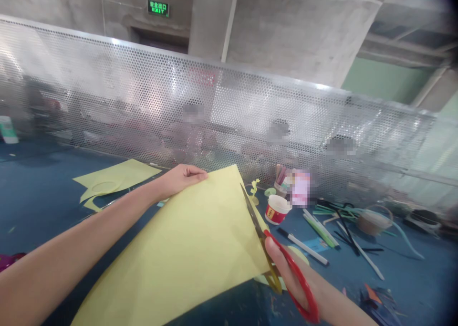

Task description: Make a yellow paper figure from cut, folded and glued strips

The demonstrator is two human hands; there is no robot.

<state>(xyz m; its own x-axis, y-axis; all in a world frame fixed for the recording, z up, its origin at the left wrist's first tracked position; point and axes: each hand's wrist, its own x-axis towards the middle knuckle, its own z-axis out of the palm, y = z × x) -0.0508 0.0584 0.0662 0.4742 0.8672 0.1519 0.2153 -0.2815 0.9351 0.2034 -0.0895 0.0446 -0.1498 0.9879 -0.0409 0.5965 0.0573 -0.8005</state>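
Observation:
A large yellow sheet of paper (193,226) is held up at its far left edge by my left hand (184,177), whose fingers are closed on it. Red-handled scissors (296,278) are in my right hand (282,264), with the thumb through the red loop. Their dark blades lie along the sheet's right edge, the tips pointing away from me. Whether the blades are apart is hard to tell. Behind my left forearm lies another yellow sheet (139,173) with a round cut in it.
Right of the sheet stand a red-and-white paper cup (277,210) and a small yellow paper curl (255,190). Several markers (307,249) lie near green and black strips. A perforated metal screen (143,97) borders the table's far side; a glue stick (7,130) stands far left.

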